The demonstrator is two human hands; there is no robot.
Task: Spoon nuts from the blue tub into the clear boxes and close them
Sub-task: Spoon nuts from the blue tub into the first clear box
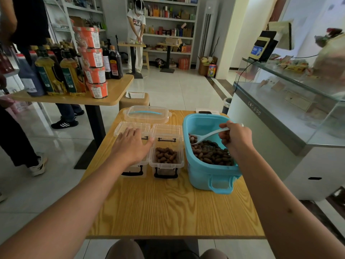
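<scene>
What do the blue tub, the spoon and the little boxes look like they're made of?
Blue tub: likely molded plastic, opaque with a soft sheen and a molded-in handle. Spoon in the right hand: white and smooth, probably plastic, though ceramic can't be excluded. Clear boxes: transparent rigid plastic, the nuts visible through the walls, with dark clip latches.

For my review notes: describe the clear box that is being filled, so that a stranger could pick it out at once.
On the wooden table, find the blue tub of nuts on the right. The box being filled stands directly to its left, lid open. Unlike the neighbouring clear box under the left hand, it shows a layer of brown nuts.
</scene>
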